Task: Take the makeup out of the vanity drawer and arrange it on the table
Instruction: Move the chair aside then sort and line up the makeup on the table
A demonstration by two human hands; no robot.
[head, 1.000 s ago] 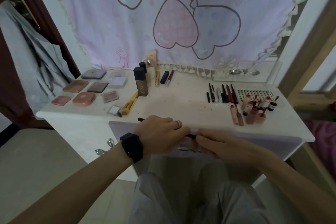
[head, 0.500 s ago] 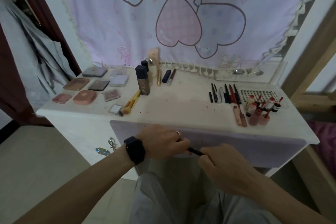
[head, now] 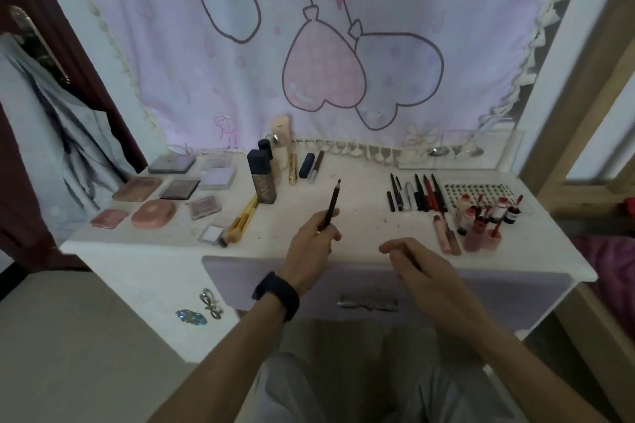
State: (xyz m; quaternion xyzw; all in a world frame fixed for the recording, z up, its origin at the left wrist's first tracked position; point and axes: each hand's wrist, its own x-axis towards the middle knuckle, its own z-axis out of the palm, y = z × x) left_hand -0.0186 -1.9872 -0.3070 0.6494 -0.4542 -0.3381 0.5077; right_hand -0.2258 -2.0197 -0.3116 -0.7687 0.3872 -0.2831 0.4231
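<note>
I see L hand [head: 311, 244] mid-frame, clenched round a dark pencil [head: 331, 204], tip up & leaning slightly right, over the table [head: 360, 220]. R hand [head: 412, 263] sits right of centre by the front edge, fingers curled together; can't tell if it grips anything. The liner row [head: 417, 194] lies upper right.

I read the left hand [head: 314, 240] at 9 o'clock of the right hand [head: 417, 264], forearms extended forward. Left fingers pinch a pencil [head: 331, 204] pointing to 12 o'clock. Right fingers are curled round a thin dark item [head: 413, 259], which I cannot identify.
</note>
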